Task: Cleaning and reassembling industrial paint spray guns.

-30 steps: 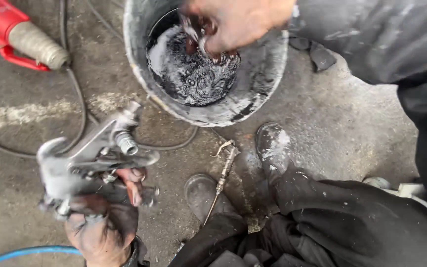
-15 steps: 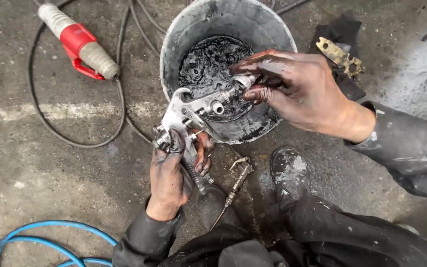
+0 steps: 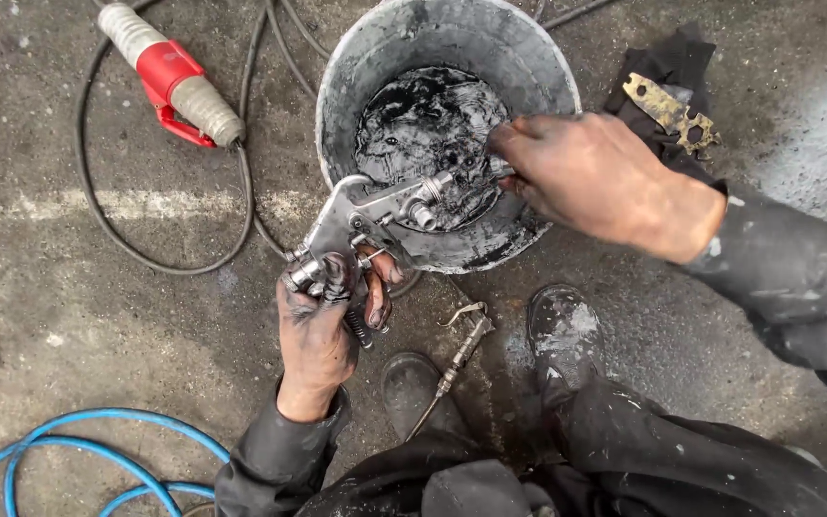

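**Spray gun held over the bucket rim**

The left hand (image 3: pixel 318 330), smeared black, is wrapped tight around the grip of a silvery metal spray gun (image 3: pixel 375 215), fingers closed on the handle and trigger area. The gun lies tilted, its body crossing the near rim of a round grey metal bucket (image 3: pixel 538 77) and its nozzle end reaching over the black liquid (image 3: pixel 423 124) inside. The right hand (image 3: pixel 605 177) comes in from the right above the bucket's edge, its fingertips pinched together on the gun's front end; what exactly they clamp there is too dark to tell.

The bucket stands on stained grey concrete floor (image 3: pixel 69 306). Just beside its near wall, between two dirty black boots (image 3: pixel 562 330), lies a thin metal needle part with a hooked end (image 3: pixel 457 349). Right of the bucket a flat brass-coloured wrench (image 3: pixel 667 110) rests on a black rag (image 3: pixel 662 67). To the left, well apart from the hands, a red and grey plug connector (image 3: pixel 169 77) lies with its black cable (image 3: pixel 98 211) curving toward the bucket's base. A blue hose (image 3: pixel 78 431) loops at the lower left corner, leaving open floor between it and the left forearm.
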